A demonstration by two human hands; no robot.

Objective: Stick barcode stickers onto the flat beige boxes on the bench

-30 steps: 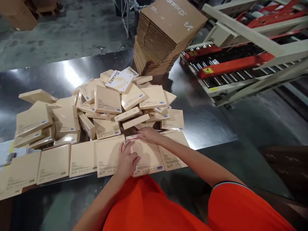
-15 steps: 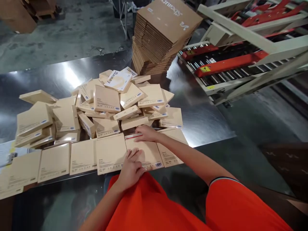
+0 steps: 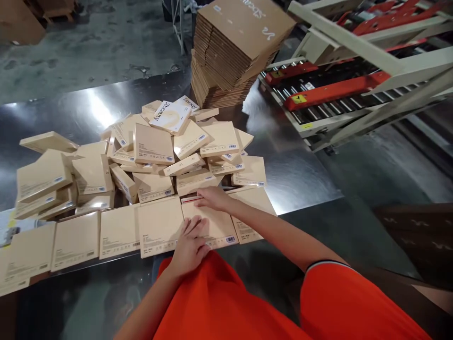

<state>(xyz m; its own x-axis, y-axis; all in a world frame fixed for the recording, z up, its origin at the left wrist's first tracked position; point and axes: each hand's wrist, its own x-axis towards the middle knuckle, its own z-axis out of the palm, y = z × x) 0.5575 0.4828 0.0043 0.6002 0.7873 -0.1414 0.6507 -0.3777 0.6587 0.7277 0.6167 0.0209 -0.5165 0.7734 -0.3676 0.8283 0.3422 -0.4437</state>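
A flat cream cardboard box [image 3: 221, 224] lies at the table's near edge, between both hands. Along its far edge runs a thin white strip with a red line [image 3: 191, 199]. My right hand [image 3: 212, 197] is at that far edge, fingers bent and close together on it; their tips are partly hidden. Over the same box's near left part, my left hand [image 3: 191, 241] rests with fingers stretched out and slightly apart. A matching box [image 3: 163, 222] lies directly to the left, and another box [image 3: 253, 208] to the right, partly under my right forearm.
Similar boxes continue the row leftward, such as this box [image 3: 76, 238]. Behind it sits a loose heap of boxes [image 3: 152, 144], with a white printed box [image 3: 171, 115] on top. Folded cartons [image 3: 230, 61] are stacked at the metal table's [image 3: 293, 174] far side, near a roller conveyor [image 3: 329, 106].
The view has shifted slightly. The white strip at the box's far edge looks narrower, and the loose box just behind it shows more of its printed face. Both hands stay nearly in place.
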